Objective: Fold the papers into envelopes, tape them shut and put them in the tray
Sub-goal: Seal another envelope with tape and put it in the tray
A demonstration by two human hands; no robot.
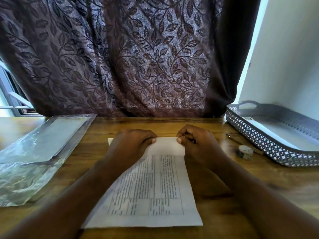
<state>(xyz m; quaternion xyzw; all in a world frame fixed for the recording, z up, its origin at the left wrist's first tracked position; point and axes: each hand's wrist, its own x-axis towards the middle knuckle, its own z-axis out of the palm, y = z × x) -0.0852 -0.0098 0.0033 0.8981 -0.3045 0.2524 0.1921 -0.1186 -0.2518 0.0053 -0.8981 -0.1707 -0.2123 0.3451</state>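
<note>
A printed sheet of paper (150, 190) lies lengthwise on the wooden table (259, 183) in front of me. Its far end is folded back toward me, showing a blank white flap. My left hand (133, 144) pinches the left part of that flap's far edge between thumb and curled fingers. My right hand (198, 142) pinches the right part of the same edge. A grey perforated tray (269, 144) stands at the right, with white paper inside. A small roll of tape (245, 152) sits on the table just in front of the tray.
A clear plastic sleeve (39, 152) holding more paper lies at the left of the table. A pen-like object (232, 137) lies between my right hand and the tray. A dark leaf-patterned curtain (129, 57) hangs behind the table's far edge.
</note>
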